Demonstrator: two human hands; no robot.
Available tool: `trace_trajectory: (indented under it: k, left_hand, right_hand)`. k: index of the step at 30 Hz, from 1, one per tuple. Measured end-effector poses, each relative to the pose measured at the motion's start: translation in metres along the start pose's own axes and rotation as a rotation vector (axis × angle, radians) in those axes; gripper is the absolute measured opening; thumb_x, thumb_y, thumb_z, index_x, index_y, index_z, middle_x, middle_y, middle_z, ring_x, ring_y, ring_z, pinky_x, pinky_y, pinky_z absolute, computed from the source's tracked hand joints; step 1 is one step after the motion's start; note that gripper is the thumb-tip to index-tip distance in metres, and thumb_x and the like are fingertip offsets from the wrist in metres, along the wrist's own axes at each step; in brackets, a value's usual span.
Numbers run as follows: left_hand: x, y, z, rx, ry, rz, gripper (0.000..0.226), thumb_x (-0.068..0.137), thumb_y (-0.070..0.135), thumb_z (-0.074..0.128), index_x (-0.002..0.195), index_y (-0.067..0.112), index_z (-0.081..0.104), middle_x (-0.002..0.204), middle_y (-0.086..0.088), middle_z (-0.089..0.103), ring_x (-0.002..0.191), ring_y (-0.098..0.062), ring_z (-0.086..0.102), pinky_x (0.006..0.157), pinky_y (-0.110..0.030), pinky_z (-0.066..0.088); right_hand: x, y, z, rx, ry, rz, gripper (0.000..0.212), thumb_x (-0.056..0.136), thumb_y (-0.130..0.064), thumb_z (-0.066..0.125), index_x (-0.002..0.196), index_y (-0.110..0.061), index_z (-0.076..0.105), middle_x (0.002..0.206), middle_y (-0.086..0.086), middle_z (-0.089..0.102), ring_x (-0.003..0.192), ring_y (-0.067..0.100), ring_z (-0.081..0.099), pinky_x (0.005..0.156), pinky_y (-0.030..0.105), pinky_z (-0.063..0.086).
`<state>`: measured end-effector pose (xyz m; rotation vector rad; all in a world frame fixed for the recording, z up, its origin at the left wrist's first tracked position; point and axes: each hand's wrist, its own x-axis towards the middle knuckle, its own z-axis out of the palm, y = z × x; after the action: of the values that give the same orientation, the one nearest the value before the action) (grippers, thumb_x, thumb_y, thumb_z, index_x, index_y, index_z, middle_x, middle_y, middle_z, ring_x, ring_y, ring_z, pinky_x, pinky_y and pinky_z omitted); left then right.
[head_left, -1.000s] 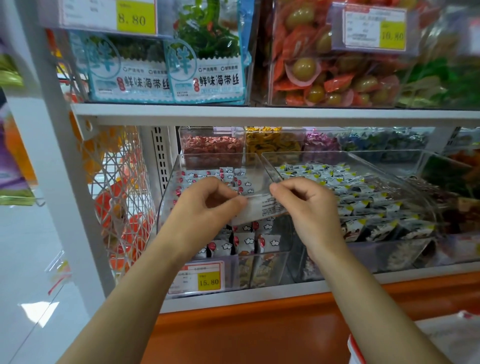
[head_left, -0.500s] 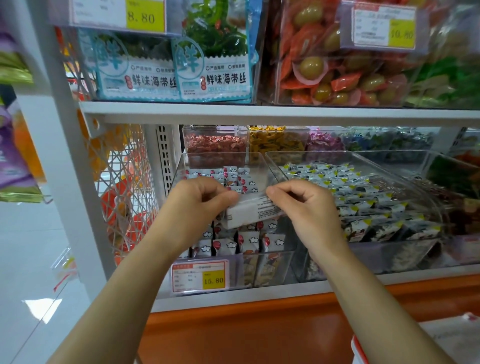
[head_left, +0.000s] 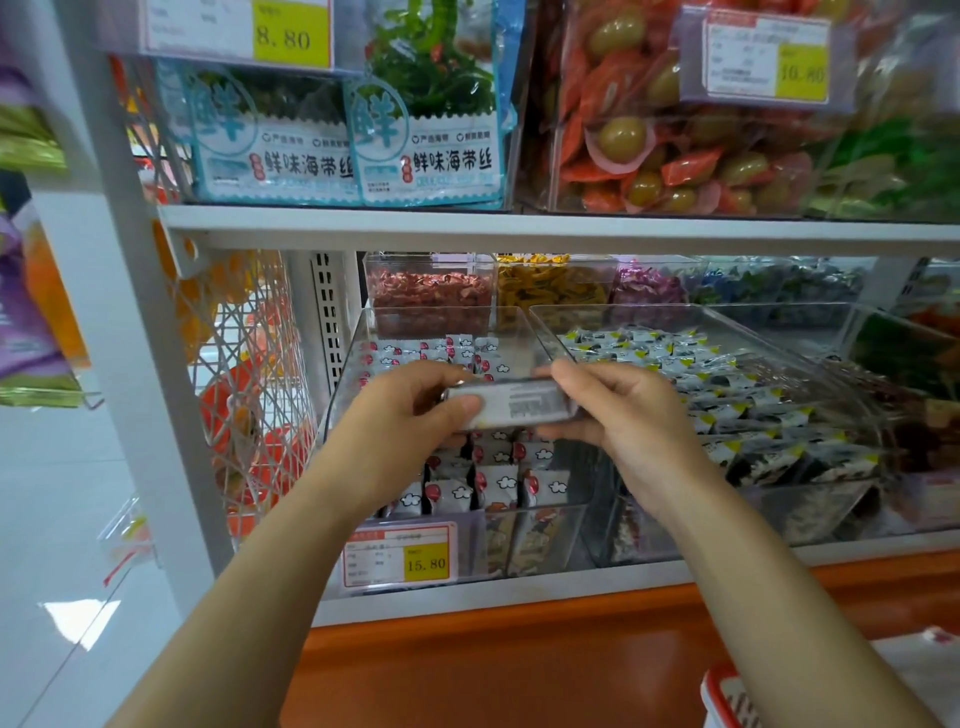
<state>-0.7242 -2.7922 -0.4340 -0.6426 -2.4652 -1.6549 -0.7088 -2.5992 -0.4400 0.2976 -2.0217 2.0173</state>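
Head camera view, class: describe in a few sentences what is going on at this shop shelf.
A person stands at a shop shelf and holds a small white packet by its ends, one in the left hand, the other in the right hand. The packet is above a clear bin of cloud-printed snack packets, whose price tag reads 15.80.

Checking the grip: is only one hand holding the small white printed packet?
No, the left hand and right hand each pinch one end of the small white printed packet.
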Motion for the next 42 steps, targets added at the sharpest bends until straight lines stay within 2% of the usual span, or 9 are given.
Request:
trace_trajectory:
  k: [5, 10, 13, 16, 22, 31, 34, 37, 42]
  left_hand:
    - [0.004, -0.003, 0.006, -0.121, 0.119, -0.062, 0.019, 0.095, 0.018, 0.051, 0.083, 0.02, 0.066, 0.083, -0.001, 0.066, 0.072, -0.013, 0.068, 0.069, -0.027, 0.059]
    - [0.008, 0.001, 0.012, -0.102, 0.184, -0.07, 0.027, 0.097, 0.029, 0.044, 0.115, 0.017, 0.06, 0.091, 0.003, 0.066, 0.078, -0.011, 0.066, 0.061, -0.02, 0.056]
    - [0.019, -0.005, 0.007, 0.249, 0.27, -0.04, 0.041, 0.096, 0.036, 0.044, 0.132, 0.017, 0.049, 0.124, 0.0, 0.059, 0.107, -0.016, 0.056, 0.084, -0.024, 0.043]
    - [0.041, -0.015, 0.008, 0.574, 0.133, -0.066, 0.046, 0.096, 0.033, 0.045, 0.137, 0.01, 0.043, 0.141, -0.011, 0.044, 0.127, -0.028, 0.042, 0.105, -0.037, 0.034]
    - [0.083, -0.035, 0.026, 0.981, -0.198, -0.173, 0.062, 0.096, 0.053, 0.02, 0.149, 0.022, 0.014, 0.158, -0.003, -0.001, 0.144, -0.023, -0.008, 0.111, -0.057, 0.001]
    - [0.073, -0.049, 0.018, 1.018, -0.241, -0.214, 0.062, 0.093, 0.06, 0.013, 0.149, 0.032, 0.008, 0.158, 0.001, -0.008, 0.143, -0.022, -0.015, 0.112, -0.057, -0.005]
    - [0.063, -0.047, 0.016, 0.973, -0.196, -0.213, 0.062, 0.093, 0.06, 0.014, 0.148, 0.032, 0.01, 0.158, 0.002, -0.006, 0.144, -0.019, -0.012, 0.111, -0.053, -0.006]
    - [0.055, -0.047, 0.015, 0.962, -0.18, -0.2, 0.062, 0.094, 0.058, 0.015, 0.149, 0.03, 0.012, 0.158, 0.002, -0.003, 0.144, -0.018, -0.011, 0.112, -0.053, -0.005]
    - [0.052, -0.046, 0.012, 0.904, -0.177, -0.187, 0.058, 0.095, 0.055, 0.016, 0.148, 0.031, 0.016, 0.159, 0.001, 0.001, 0.144, -0.017, -0.009, 0.113, -0.05, -0.006]
  right_hand:
    - [-0.002, 0.004, 0.01, -0.293, -0.061, -0.12, 0.046, 0.083, -0.016, 0.067, 0.126, -0.026, 0.054, 0.118, -0.002, 0.066, 0.098, 0.01, 0.066, 0.075, 0.02, 0.056]
    - [0.006, 0.003, 0.003, -0.326, 0.173, -0.16, 0.037, 0.083, -0.022, 0.067, 0.119, -0.018, 0.061, 0.107, 0.005, 0.069, 0.089, 0.017, 0.069, 0.081, 0.036, 0.057]
    - [0.02, 0.004, -0.008, -0.328, 0.36, -0.137, 0.029, 0.08, -0.028, 0.071, 0.106, -0.026, 0.059, 0.112, 0.007, 0.066, 0.103, 0.028, 0.063, 0.092, 0.047, 0.05]
    - [0.039, 0.006, -0.01, -0.295, 0.411, -0.124, 0.03, 0.08, -0.022, 0.073, 0.105, -0.015, 0.057, 0.109, 0.011, 0.064, 0.101, 0.032, 0.062, 0.092, 0.048, 0.049]
    - [0.095, 0.008, 0.006, -0.582, 0.241, -0.131, 0.031, 0.082, -0.018, 0.07, 0.106, -0.001, 0.062, 0.11, 0.01, 0.064, 0.102, 0.022, 0.059, 0.089, 0.029, 0.046]
    - [0.138, 0.019, 0.038, -1.094, -0.139, -0.154, 0.031, 0.081, -0.021, 0.071, 0.109, -0.01, 0.06, 0.106, 0.007, 0.064, 0.087, 0.018, 0.057, 0.065, 0.025, 0.042]
    - [0.141, 0.027, 0.047, -1.277, -0.32, -0.132, 0.027, 0.084, -0.027, 0.068, 0.105, -0.011, 0.063, 0.106, 0.005, 0.063, 0.1, 0.023, 0.058, 0.084, 0.037, 0.048]
    - [0.142, 0.034, 0.048, -1.395, -0.512, -0.06, 0.019, 0.093, -0.024, 0.053, 0.105, -0.019, 0.066, 0.112, -0.001, 0.062, 0.118, 0.026, 0.048, 0.103, 0.047, 0.036]
    - [0.149, 0.036, 0.046, -1.203, -0.396, -0.035, 0.021, 0.094, -0.008, 0.048, 0.104, -0.018, 0.064, 0.119, 0.001, 0.062, 0.116, 0.02, 0.053, 0.101, 0.038, 0.038]
